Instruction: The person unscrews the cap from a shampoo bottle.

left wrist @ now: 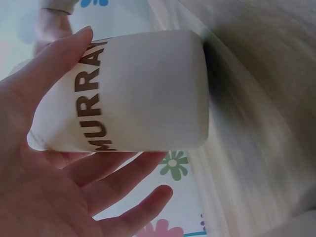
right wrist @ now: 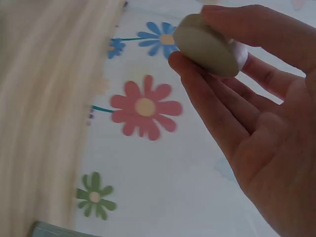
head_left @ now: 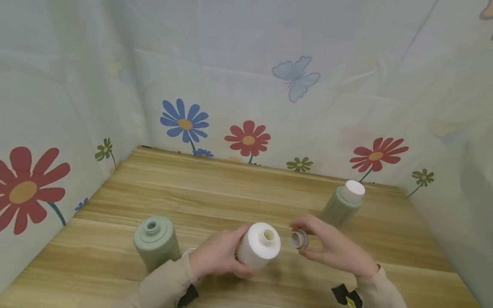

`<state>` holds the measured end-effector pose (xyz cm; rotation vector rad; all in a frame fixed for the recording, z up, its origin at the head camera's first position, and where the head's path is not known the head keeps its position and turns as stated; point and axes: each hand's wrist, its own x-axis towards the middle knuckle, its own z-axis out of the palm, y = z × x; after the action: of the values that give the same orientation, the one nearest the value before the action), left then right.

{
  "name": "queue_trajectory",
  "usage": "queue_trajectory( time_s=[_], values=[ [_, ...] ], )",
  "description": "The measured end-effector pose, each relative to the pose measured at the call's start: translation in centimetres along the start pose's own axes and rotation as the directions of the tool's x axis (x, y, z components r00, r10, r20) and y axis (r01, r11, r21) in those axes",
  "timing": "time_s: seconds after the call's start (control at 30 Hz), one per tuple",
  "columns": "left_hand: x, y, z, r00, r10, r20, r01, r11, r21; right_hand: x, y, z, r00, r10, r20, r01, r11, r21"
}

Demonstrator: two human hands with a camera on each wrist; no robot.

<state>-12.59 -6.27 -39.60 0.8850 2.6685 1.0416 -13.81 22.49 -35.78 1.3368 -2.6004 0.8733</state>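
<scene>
My left hand (head_left: 217,252) grips a white bottle (head_left: 257,248) round its side, thumb and fingers on opposite sides. Its bare neck faces up, and brown MURRAY lettering (left wrist: 90,98) runs along the body in the left wrist view. To the right of that neck, my right hand (head_left: 339,248) pinches a small grey-green screw cap (right wrist: 205,47) between thumb and fingertips. In the head view the cap's hollow inside is turned toward the white bottle, with a gap between them.
An uncapped green bottle (head_left: 155,244) stands on the wooden table (head_left: 215,184) left of my left hand. Beyond my right hand is another green bottle (head_left: 340,209) with a white cap (head_left: 353,191). Flower-printed cloth (head_left: 215,77) encloses the back and sides.
</scene>
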Motion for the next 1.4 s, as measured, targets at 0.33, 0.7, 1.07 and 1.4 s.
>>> queue_trajectory(
  time_s=[0.33,0.7,1.07,1.4],
  values=[
    [-0.2,-0.7,0.0,1.0,-0.008,0.0,0.008,1.0,-0.015,0.7,2.0,3.6,0.985,-0.031,0.169,0.022,0.998,0.055],
    [-0.1,-0.8,-0.3,1.0,-0.015,-0.006,0.015,1.0,-0.006,1.0,3.0,5.2,0.949,-0.073,0.305,0.007,0.977,0.213],
    [0.2,-1.0,-0.6,1.0,-0.012,0.016,0.013,0.998,-0.059,1.2,3.3,6.2,0.932,-0.055,0.359,-0.008,0.985,0.171],
    [0.0,-1.1,-0.4,1.0,-0.001,0.012,0.001,0.999,-0.051,1.2,3.0,7.1,0.928,-0.086,0.363,0.054,0.994,0.096]
  ],
)
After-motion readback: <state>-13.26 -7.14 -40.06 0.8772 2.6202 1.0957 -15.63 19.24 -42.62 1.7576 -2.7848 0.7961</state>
